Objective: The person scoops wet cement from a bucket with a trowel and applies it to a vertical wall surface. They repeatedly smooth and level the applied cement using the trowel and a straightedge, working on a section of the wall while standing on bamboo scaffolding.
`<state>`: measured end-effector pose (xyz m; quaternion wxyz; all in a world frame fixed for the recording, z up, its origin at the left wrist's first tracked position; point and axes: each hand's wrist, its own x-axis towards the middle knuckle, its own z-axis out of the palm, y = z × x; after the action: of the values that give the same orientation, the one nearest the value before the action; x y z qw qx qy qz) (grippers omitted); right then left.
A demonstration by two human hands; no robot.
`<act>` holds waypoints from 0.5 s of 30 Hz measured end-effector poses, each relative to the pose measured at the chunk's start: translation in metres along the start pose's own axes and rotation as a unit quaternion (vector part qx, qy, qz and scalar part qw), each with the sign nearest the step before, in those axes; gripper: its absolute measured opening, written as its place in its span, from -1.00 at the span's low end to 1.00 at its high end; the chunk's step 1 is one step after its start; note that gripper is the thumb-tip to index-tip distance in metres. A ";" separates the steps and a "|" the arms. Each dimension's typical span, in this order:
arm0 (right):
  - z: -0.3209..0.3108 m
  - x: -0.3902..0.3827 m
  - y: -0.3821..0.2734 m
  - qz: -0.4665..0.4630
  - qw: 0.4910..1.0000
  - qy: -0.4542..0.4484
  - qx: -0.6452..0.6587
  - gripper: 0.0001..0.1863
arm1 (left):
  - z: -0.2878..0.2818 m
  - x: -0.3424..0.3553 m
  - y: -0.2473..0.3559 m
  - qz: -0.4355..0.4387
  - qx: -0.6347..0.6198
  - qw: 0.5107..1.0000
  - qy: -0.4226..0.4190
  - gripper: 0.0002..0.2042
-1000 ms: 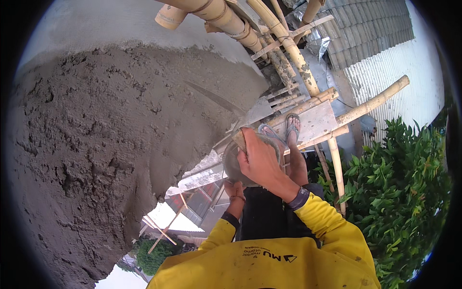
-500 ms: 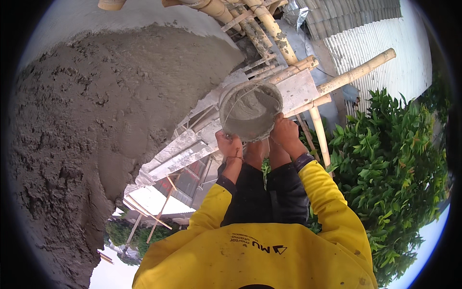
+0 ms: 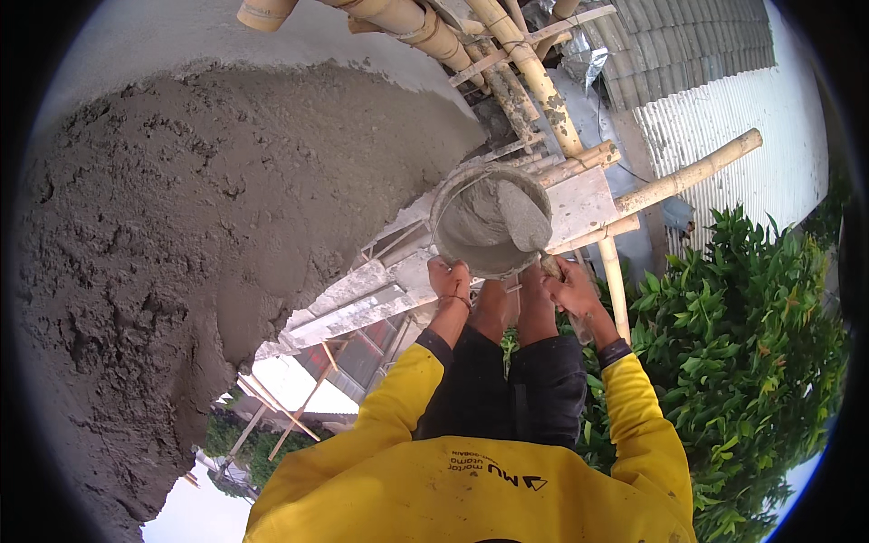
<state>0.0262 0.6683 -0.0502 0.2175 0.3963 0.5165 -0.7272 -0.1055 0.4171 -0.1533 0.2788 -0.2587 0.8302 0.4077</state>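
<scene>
A round bucket (image 3: 445, 237) of wet grey mortar (image 3: 474, 214) is in front of my legs, above the scaffold planks. My left hand (image 3: 450, 280) is closed on the bucket's near left rim. My right hand (image 3: 572, 288), at the near right of the bucket, is wrapped round the handle of a trowel. The trowel's mortar-coated blade (image 3: 525, 217) lies inside the bucket, over the mortar. Left of the bucket stands a wall with rough wet mortar (image 3: 181, 217) spread over much of it.
Bamboo poles (image 3: 529, 77) are lashed together beyond the bucket, and one pole (image 3: 692, 172) juts out to the right. Mortar-stained planks (image 3: 348, 312) run beneath me. A leafy tree (image 3: 724, 353) grows close on the right. Corrugated roofing (image 3: 738, 136) lies at the far right.
My right hand has moved from the bucket's right rim to the near right, and the trowel blade now shows in the bucket. The left hand stays at the rim. The view has shifted slightly.
</scene>
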 end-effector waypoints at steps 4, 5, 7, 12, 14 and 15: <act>-0.009 -0.040 -0.047 -0.020 0.976 0.098 0.193 -0.69 | -0.024 0.003 -0.039 0.024 0.031 0.998 0.054 -0.66; -0.012 -0.047 -0.057 -0.075 0.970 0.141 0.182 -0.68 | -0.033 0.000 -0.049 0.019 0.031 0.998 0.057 -0.67; -0.017 -0.048 -0.077 -0.169 0.946 0.256 0.103 -0.65 | -0.059 0.000 -0.063 0.029 0.081 0.995 0.055 -0.67; 0.020 0.027 -0.143 -0.251 0.827 0.503 0.004 -0.59 | -0.117 -0.013 -0.086 0.020 0.108 0.988 0.112 -0.66; 0.068 0.075 -0.174 -0.222 0.812 0.539 -0.001 -0.53 | -0.134 -0.023 -0.087 -0.008 0.130 0.984 0.118 -0.68; 0.098 0.093 -0.186 -0.201 0.821 0.528 -0.084 -0.49 | -0.141 -0.028 -0.085 -0.002 0.076 0.990 0.118 -0.71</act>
<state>-0.1985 0.6558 -0.0020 -0.2066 0.5872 0.6794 -0.3885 -0.0648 0.2617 -0.1074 0.1990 -0.2848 0.8852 0.3093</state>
